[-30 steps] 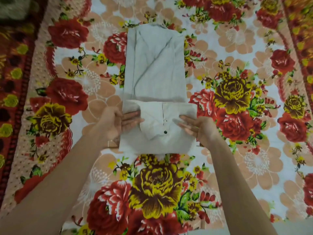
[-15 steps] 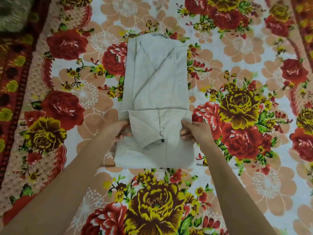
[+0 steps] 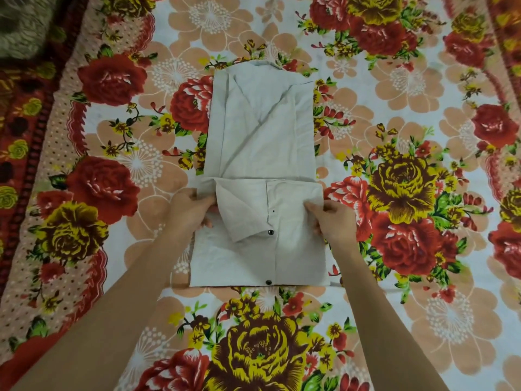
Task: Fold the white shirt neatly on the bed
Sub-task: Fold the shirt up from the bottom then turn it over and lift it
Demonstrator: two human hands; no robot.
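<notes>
white shirt (image 3: 262, 131) lies long axis away from person; left hand (image 3: 189, 212) & right hand (image 3: 332, 221) pinch its near folded part at both sides, unfolded rest beyond.

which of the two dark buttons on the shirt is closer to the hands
The upper button, beside the tip of the folded collar flap, level with both hands. The other button sits at the shirt's near bottom edge.

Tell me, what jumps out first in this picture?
The white shirt lies in the middle of the bed, folded into a long strip with its near end turned over. Two hands pinch that turned part, left hand on one side, right hand on the other. Around it spreads a bedsheet of big red and yellow roses.
</notes>
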